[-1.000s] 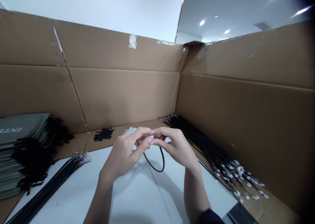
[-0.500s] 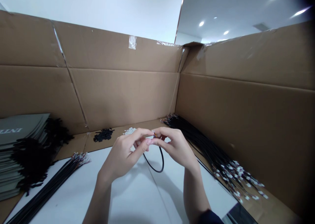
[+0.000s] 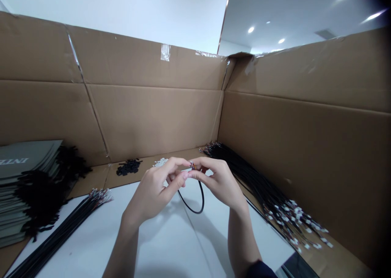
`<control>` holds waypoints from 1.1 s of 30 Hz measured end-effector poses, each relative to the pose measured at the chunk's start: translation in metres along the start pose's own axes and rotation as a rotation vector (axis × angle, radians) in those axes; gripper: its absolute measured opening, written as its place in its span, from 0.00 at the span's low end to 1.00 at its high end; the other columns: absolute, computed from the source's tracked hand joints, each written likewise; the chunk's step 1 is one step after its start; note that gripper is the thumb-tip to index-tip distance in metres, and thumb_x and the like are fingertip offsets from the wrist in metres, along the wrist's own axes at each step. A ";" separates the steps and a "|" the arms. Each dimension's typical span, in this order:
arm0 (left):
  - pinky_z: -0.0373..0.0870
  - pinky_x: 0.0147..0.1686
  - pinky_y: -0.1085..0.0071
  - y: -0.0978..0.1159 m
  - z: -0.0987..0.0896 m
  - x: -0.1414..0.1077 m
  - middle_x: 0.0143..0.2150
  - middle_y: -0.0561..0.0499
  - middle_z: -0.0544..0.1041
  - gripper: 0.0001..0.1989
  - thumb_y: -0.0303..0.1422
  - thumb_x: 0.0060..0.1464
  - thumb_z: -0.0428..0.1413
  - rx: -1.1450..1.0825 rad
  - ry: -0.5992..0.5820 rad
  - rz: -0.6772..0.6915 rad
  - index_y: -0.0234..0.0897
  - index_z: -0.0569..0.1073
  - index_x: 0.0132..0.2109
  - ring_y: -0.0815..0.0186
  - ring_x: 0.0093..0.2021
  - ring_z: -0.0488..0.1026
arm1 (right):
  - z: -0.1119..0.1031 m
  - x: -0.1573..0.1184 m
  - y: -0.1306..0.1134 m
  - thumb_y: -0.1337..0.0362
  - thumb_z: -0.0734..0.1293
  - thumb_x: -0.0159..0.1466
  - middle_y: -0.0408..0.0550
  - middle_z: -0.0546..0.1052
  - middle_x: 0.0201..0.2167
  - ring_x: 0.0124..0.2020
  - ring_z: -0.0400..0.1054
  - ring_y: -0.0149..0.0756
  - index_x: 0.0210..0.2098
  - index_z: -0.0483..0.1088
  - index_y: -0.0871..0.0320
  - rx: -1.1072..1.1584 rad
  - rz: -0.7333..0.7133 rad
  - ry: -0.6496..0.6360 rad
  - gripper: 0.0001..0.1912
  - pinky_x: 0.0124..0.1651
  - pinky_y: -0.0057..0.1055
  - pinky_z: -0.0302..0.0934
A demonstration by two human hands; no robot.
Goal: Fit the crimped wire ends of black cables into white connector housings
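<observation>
A black cable [image 3: 203, 196] hangs in a loop beneath my two hands, above the white board. Thin coloured wires [image 3: 192, 165] at its end show between my fingertips. My left hand [image 3: 161, 184] pinches at this end with thumb and forefinger. From the other side, my right hand [image 3: 212, 178] pinches the wires, its thumb tip close against the left thumb. Whatever small part sits at the wire tips is mostly hidden by the fingers.
Black cable bundles lie at left [image 3: 64, 225] and right [image 3: 253, 176], the right one with white connectors [image 3: 296, 217]. Small black pieces [image 3: 128, 167] and white pieces [image 3: 160, 162] lie in piles behind. Grey bags [image 3: 27, 155] are stacked at far left. Cardboard walls [image 3: 152, 115] enclose the white board [image 3: 171, 245].
Both hands stay almost in place, still pinching the cable end. The left fingertip has shifted very slightly, and a bit more of the coloured wires shows.
</observation>
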State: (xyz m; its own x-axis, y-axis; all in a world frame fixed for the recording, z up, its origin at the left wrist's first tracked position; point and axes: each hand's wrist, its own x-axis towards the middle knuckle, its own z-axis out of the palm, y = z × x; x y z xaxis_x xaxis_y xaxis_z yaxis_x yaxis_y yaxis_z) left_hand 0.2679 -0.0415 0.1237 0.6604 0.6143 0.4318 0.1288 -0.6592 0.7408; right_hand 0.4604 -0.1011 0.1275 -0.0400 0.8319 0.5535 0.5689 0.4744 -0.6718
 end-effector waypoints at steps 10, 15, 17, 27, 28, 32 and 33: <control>0.69 0.35 0.78 0.001 0.001 0.000 0.37 0.59 0.80 0.07 0.37 0.68 0.50 0.025 0.015 0.069 0.46 0.71 0.49 0.72 0.35 0.76 | 0.000 0.000 0.001 0.57 0.70 0.66 0.41 0.77 0.27 0.28 0.66 0.29 0.38 0.77 0.57 -0.016 0.005 0.013 0.10 0.31 0.24 0.56; 0.64 0.28 0.77 0.004 0.002 -0.002 0.32 0.59 0.78 0.07 0.36 0.68 0.50 0.188 0.059 0.130 0.46 0.72 0.47 0.71 0.31 0.73 | 0.000 0.000 0.002 0.57 0.70 0.66 0.41 0.78 0.28 0.29 0.68 0.30 0.39 0.77 0.56 -0.021 0.007 0.006 0.10 0.31 0.25 0.57; 0.63 0.28 0.76 0.005 0.002 -0.002 0.32 0.59 0.78 0.08 0.36 0.68 0.49 0.256 0.072 0.155 0.45 0.72 0.46 0.72 0.29 0.72 | 0.000 0.001 0.002 0.56 0.69 0.66 0.42 0.78 0.28 0.30 0.68 0.30 0.39 0.77 0.56 -0.023 0.010 0.003 0.10 0.31 0.25 0.57; 0.63 0.30 0.76 0.002 0.000 -0.004 0.34 0.60 0.79 0.07 0.37 0.68 0.50 0.222 0.056 0.118 0.46 0.73 0.46 0.73 0.30 0.73 | 0.001 0.001 0.004 0.56 0.72 0.64 0.42 0.78 0.28 0.30 0.67 0.31 0.35 0.77 0.57 0.122 0.056 -0.011 0.10 0.34 0.26 0.59; 0.64 0.30 0.77 0.002 0.000 -0.004 0.35 0.60 0.79 0.07 0.37 0.68 0.50 0.204 0.051 0.111 0.46 0.73 0.46 0.72 0.31 0.73 | 0.001 0.001 0.004 0.56 0.73 0.63 0.42 0.78 0.28 0.30 0.67 0.31 0.33 0.76 0.57 0.162 0.062 -0.015 0.10 0.34 0.26 0.60; 0.65 0.31 0.78 0.003 -0.001 -0.005 0.34 0.59 0.78 0.08 0.38 0.67 0.51 0.119 0.015 0.105 0.44 0.73 0.43 0.73 0.31 0.72 | -0.001 0.001 0.007 0.58 0.76 0.59 0.42 0.76 0.26 0.28 0.66 0.29 0.28 0.74 0.59 0.343 0.093 -0.047 0.12 0.32 0.26 0.59; 0.65 0.31 0.78 0.003 -0.001 -0.005 0.33 0.59 0.77 0.08 0.37 0.68 0.51 0.102 0.007 0.111 0.43 0.73 0.43 0.73 0.31 0.72 | -0.001 0.001 0.008 0.58 0.76 0.58 0.42 0.76 0.26 0.28 0.66 0.29 0.28 0.74 0.59 0.397 0.097 -0.060 0.12 0.32 0.26 0.60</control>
State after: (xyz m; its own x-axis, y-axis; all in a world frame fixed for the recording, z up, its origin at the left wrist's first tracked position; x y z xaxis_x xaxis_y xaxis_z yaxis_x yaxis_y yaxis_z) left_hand 0.2642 -0.0465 0.1243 0.6699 0.5376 0.5121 0.1300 -0.7640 0.6319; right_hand 0.4657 -0.0966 0.1236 -0.0563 0.8882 0.4560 0.2114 0.4570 -0.8640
